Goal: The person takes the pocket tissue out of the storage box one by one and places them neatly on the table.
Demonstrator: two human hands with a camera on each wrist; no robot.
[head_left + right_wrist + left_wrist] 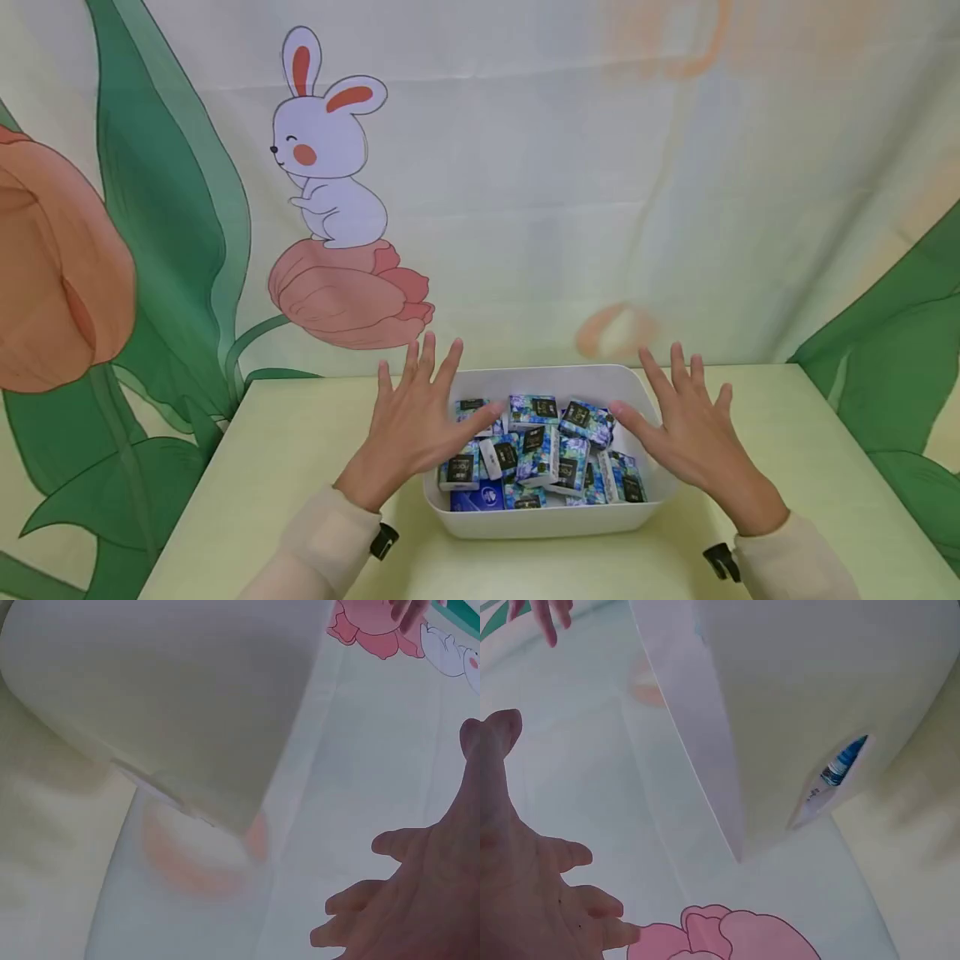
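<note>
A white plastic bin (547,525) holds several small tissue packs (537,457) in blue floral wrapping with black labels, lying loosely at different angles. One plainer dark-blue pack (477,497) lies at the bin's near left. My left hand (420,423) is spread over the bin's left side, its thumb overlapping the packs in the head view. On the other side, my right hand (693,435) has its fingers spread and its thumb over the right rim. Both hands hold nothing. Through a slot in the bin wall, the left wrist view shows a blue pack (840,766).
The bin stands on a pale yellow-green table (285,450), near its back edge. Behind it hangs a cloth backdrop (525,208) printed with a white rabbit (330,158), tulips and green leaves. Dark straps (384,542) show at both wrists by the light sleeves.
</note>
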